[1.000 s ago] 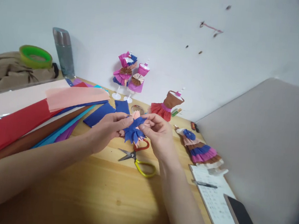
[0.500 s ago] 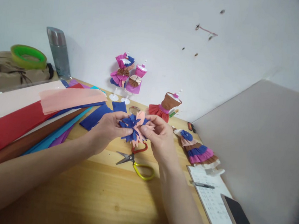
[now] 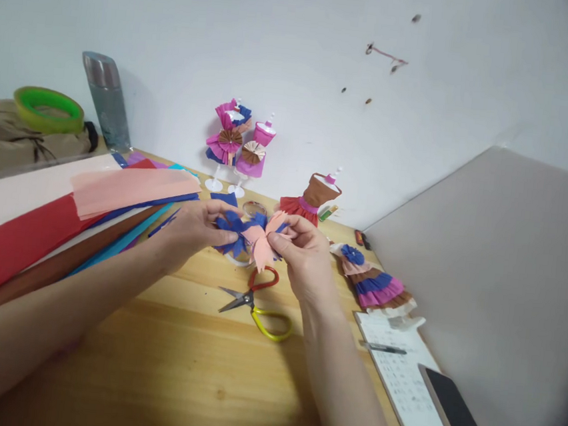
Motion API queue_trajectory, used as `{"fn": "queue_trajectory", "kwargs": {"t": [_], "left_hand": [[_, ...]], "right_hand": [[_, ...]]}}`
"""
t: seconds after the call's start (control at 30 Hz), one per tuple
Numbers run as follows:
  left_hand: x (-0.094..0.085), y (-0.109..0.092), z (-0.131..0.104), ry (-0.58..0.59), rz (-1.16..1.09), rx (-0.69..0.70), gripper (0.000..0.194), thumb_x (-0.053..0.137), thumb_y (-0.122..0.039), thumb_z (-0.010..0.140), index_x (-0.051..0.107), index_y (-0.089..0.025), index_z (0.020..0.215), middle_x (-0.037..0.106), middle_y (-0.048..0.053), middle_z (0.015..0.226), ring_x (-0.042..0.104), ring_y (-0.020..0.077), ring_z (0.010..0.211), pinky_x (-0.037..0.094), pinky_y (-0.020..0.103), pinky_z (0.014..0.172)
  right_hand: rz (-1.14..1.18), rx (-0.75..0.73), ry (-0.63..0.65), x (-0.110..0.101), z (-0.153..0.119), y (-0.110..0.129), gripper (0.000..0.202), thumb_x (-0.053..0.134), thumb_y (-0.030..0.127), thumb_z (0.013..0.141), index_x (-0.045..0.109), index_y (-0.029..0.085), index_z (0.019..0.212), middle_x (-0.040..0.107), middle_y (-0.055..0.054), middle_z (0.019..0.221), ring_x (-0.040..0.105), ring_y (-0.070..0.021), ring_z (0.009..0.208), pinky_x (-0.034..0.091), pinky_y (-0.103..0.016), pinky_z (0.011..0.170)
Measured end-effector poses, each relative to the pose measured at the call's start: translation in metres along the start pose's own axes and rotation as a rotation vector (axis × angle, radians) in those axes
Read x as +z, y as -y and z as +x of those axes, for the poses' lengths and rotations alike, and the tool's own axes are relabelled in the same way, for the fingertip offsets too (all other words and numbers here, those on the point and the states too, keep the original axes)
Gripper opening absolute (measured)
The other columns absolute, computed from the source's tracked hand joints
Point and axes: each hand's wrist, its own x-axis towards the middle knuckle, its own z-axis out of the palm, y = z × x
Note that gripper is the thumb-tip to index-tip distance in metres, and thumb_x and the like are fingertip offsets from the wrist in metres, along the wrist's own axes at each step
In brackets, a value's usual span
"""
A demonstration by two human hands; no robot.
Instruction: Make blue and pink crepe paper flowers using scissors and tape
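Note:
Above the wooden table, my left hand (image 3: 193,228) pinches a blue paper flower piece (image 3: 230,233) with jagged petals. Between the thumb and fingers of my right hand (image 3: 304,252) is a pink paper flower piece (image 3: 264,238), with more blue petals showing behind it. The two pieces meet or overlap in the middle; whether they are joined I cannot tell. Below the hands lie scissors (image 3: 245,298), blades apart, with one red and one yellow handle. A roll of tape (image 3: 237,258) shows partly behind the petals.
Crepe paper sheets (image 3: 10,240) spread across the left. Dressed mini mannequins (image 3: 231,137) stand by the wall, with a brown-and-red one (image 3: 319,193) nearer the middle. A layered paper dress (image 3: 375,282), a written sheet (image 3: 399,378) with a pen and a phone (image 3: 460,417) lie right. A bottle (image 3: 106,102) stands back left.
My left hand has shifted left with the blue flower piece, away from the pink one. The pink piece now faces me more openly in my right hand. The camera view has shifted slightly.

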Motion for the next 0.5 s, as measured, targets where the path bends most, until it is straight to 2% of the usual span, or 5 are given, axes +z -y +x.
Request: {"fn": "queue_trajectory", "kwargs": {"t": [0.13, 0.23, 0.37, 0.5], "left_hand": [[-0.003, -0.018, -0.009, -0.033, 0.024, 0.033, 0.031, 0.080, -0.015, 0.060, 0.073, -0.013, 0.090, 0.071, 0.001, 0.069, 0.062, 0.0113, 0.055, 0.049, 0.023, 0.054], [-0.003, -0.024, -0.015, 0.033, -0.005, 0.058, 0.031, 0.081, -0.013, 0.061, 0.073, -0.015, 0.092, 0.073, 0.002, 0.072, 0.066, 0.0138, 0.060, 0.051, 0.024, 0.057], [0.002, -0.015, -0.014, 0.167, -0.048, 0.054, 0.036, 0.081, -0.012, 0.060, 0.074, -0.015, 0.094, 0.075, 0.004, 0.075, 0.068, 0.0162, 0.063, 0.054, 0.026, 0.060], [0.006, 0.004, -0.005, 0.131, -0.053, 0.029, 0.033, 0.080, -0.012, 0.058, 0.073, -0.013, 0.090, 0.075, 0.005, 0.076, 0.069, 0.0165, 0.064, 0.055, 0.027, 0.062]], "right_hand": [[-0.044, -0.016, -0.035, -0.001, 0.003, -0.002, 0.024, 0.078, 0.026, 0.059, 0.063, 0.019, 0.077, 0.058, 0.006, 0.058, 0.046, -0.0078, 0.048, 0.037, -0.023, 0.048], [-0.119, -0.050, -0.087, 0.003, 0.004, -0.007, 0.023, 0.077, 0.025, 0.060, 0.063, 0.020, 0.078, 0.058, 0.006, 0.055, 0.048, -0.0085, 0.047, 0.039, -0.023, 0.048], [-0.113, -0.038, -0.039, 0.010, 0.003, -0.014, 0.023, 0.078, 0.026, 0.059, 0.063, 0.020, 0.076, 0.062, 0.004, 0.060, 0.051, -0.0099, 0.048, 0.041, -0.023, 0.047], [-0.043, 0.001, 0.038, 0.015, 0.001, -0.016, 0.025, 0.081, 0.024, 0.055, 0.063, 0.021, 0.073, 0.061, 0.004, 0.059, 0.052, -0.0102, 0.050, 0.044, -0.024, 0.049]]}}
